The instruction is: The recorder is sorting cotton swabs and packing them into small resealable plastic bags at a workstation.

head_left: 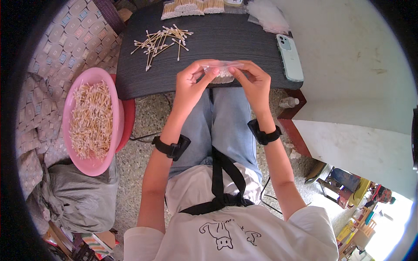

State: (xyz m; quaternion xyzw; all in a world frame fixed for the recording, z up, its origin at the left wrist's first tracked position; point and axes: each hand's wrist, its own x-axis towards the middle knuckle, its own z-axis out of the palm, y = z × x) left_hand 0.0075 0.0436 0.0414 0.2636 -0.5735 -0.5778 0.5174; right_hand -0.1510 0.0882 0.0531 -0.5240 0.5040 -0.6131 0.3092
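Between my two hands, at the near edge of the dark table (209, 43), is a small clear plastic bag (224, 76) with cotton swabs packed inside, their white tips showing. My left hand (196, 80) pinches the bag's upper left side with thumb and fingers. On the opposite side, my right hand (253, 80) grips the bag's upper right edge the same way. Loose cotton swabs (161, 42) lie in a scattered heap on the table, beyond my left hand. Several filled bags of swabs (191, 8) rest along the far side.
A pink basin (67, 117) full of cotton swabs stands at the left on something red. Empty-looking clear bags (269, 16) lie at the table's far right, near a pale phone (290, 58). A small bottle (289, 102) is by the wall at right.
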